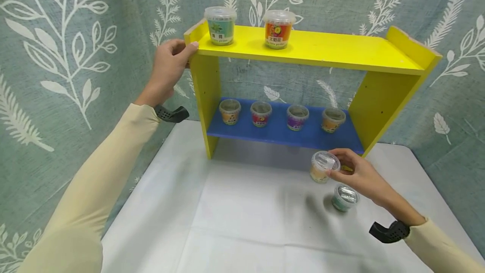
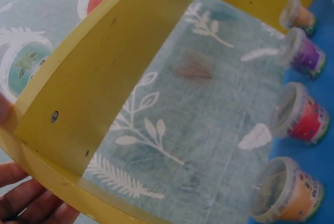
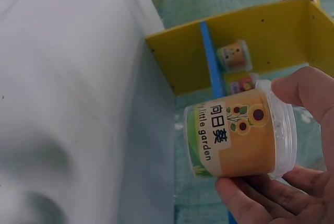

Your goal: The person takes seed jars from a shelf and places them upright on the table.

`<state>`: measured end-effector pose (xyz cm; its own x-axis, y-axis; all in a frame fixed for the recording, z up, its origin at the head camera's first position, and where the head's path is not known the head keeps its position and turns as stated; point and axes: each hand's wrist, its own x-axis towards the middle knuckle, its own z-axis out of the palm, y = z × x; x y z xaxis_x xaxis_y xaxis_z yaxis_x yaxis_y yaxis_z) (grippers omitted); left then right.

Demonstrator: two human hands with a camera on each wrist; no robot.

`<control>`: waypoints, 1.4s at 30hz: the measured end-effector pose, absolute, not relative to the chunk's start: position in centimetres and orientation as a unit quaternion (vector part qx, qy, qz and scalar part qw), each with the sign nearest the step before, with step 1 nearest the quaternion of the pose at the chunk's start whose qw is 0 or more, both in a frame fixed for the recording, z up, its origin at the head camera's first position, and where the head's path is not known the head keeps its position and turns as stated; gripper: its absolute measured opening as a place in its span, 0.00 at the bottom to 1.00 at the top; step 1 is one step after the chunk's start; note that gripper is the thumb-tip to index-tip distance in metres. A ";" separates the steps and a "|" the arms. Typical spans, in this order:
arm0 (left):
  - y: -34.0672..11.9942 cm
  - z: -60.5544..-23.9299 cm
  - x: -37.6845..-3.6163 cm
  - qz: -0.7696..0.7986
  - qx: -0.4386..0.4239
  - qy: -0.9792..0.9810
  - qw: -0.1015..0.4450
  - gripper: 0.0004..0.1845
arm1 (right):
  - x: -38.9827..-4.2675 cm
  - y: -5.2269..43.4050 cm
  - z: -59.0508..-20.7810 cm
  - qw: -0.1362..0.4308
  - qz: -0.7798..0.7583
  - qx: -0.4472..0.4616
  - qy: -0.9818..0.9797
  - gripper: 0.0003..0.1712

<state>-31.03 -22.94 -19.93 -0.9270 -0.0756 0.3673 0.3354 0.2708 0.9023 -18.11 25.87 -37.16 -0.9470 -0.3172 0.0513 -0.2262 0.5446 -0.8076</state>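
Observation:
My right hand (image 1: 354, 172) grips a small orange sunflower tub (image 1: 322, 166) with a clear lid, held just above the white table in front of the shelf; the right wrist view shows its label (image 3: 237, 140) between thumb and fingers. A green tub (image 1: 344, 197) stands on the table right beside that hand. My left hand (image 1: 168, 65) holds the top left corner of the yellow shelf unit (image 1: 341, 49). Two tubs, green (image 1: 220, 25) and orange-red (image 1: 278, 28), stand on the top board. Several tubs line the blue lower board (image 1: 280, 132), also seen in the left wrist view (image 2: 300, 119).
The white table (image 1: 242, 222) spreads out in front of the shelf. A leaf-patterned teal curtain (image 1: 57, 54) hangs behind and on both sides. The right part of the yellow top board carries nothing.

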 end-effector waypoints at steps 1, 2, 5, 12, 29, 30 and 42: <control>-22.9 -19.9 -31.0 -0.599 -0.084 -0.778 0.172 0.24 | -18.2 25.9 -37.3 0.051 -0.450 -0.153 0.878 0.35; -22.9 -19.9 -31.0 -0.599 -0.084 -0.778 0.173 0.24 | -18.2 25.9 -37.5 0.052 -0.449 -0.152 0.879 0.35; -22.9 -20.0 -31.0 -0.599 -0.085 -0.777 0.174 0.24 | -18.3 26.0 -38.0 0.053 -0.444 -0.147 0.882 0.36; -22.9 -20.1 -30.9 -0.596 -0.087 -0.779 0.174 0.23 | -18.3 26.1 -39.2 0.054 -0.430 -0.138 0.890 0.38; -22.8 -20.0 -31.0 -0.597 -0.087 -0.779 0.170 0.24 | -18.4 26.0 -42.5 0.032 -0.396 -0.179 0.900 0.34; -22.8 -20.0 -31.0 -0.597 -0.087 -0.779 0.171 0.24 | -18.4 26.0 -42.6 0.032 -0.393 -0.178 0.902 0.35; -22.9 -20.0 -30.9 -0.592 -0.094 -0.780 0.178 0.24 | -18.4 26.0 -43.5 0.022 -0.343 -0.190 0.920 0.36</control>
